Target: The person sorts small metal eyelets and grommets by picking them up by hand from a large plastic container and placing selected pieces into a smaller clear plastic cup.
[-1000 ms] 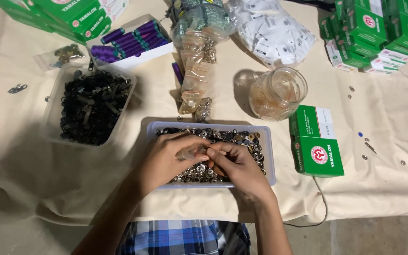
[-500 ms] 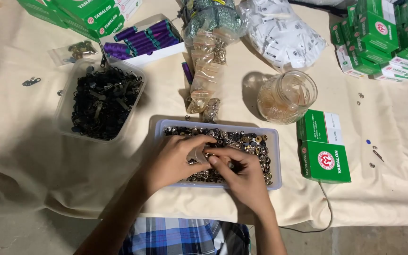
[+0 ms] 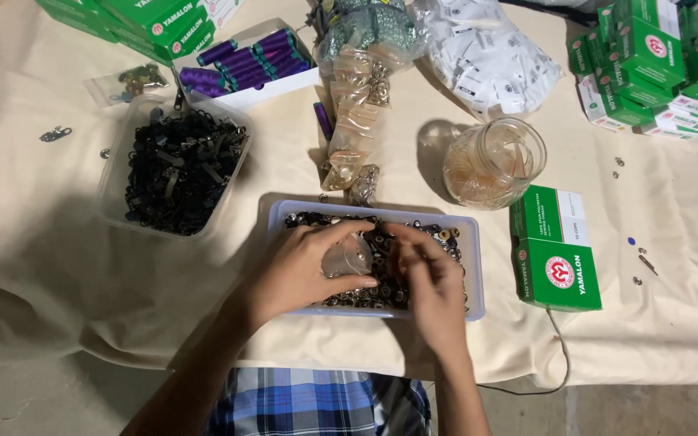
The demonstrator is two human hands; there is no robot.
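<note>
Left hand (image 3: 300,270) grips small clear bag (image 3: 347,257) over tray (image 3: 473,266); right hand (image 3: 434,282) pinches metal snaps (image 3: 381,250) beside it

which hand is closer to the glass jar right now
Right. The right hand lies in the white tray, just below-left of the glass jar; the left hand sits farther left, holding a small clear bag.

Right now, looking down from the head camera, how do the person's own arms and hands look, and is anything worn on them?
Both arms are bare up to the bottom edge of the picture: no sleeves, gloves, watch or bracelet show. The left hand and the right hand wear no rings that I can see. The fingers are uncovered, with short nails as far as I can tell. Below the arms, a blue and white checked garment shows.
</note>
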